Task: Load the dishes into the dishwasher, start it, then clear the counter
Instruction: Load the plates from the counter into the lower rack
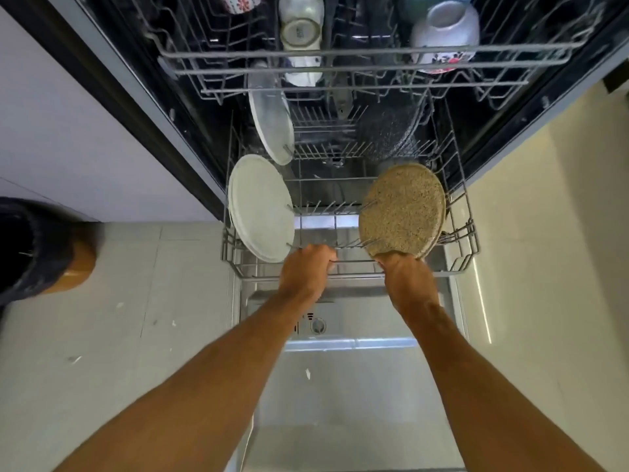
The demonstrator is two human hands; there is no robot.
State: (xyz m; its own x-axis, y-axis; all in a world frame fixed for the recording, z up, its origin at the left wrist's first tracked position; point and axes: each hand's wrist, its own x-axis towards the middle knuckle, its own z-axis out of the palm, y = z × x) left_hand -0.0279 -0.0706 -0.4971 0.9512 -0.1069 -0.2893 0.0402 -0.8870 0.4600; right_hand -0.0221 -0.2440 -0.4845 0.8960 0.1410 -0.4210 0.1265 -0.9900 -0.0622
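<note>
**Wire, stoneware and steel**

The lower rack [357, 276] is grey coated wire, smooth and dull. At centre right, the tan plate [403, 209] looks like speckled stoneware with a grainy, matt face. The white plate [260, 207] at centre left is matt ceramic. The door panel [350, 386] below is reflective steel. The bowl [446, 25] at upper right is glossy, glazed ceramic.

I get one view only, from the head: a wide-angle lens looking steeply down and slightly forward, close above the open dishwasher door [340, 403] and the lower rack [357, 276], with the upper rack [367, 51] at the frame's top and floor [102, 352] on the left.
</note>
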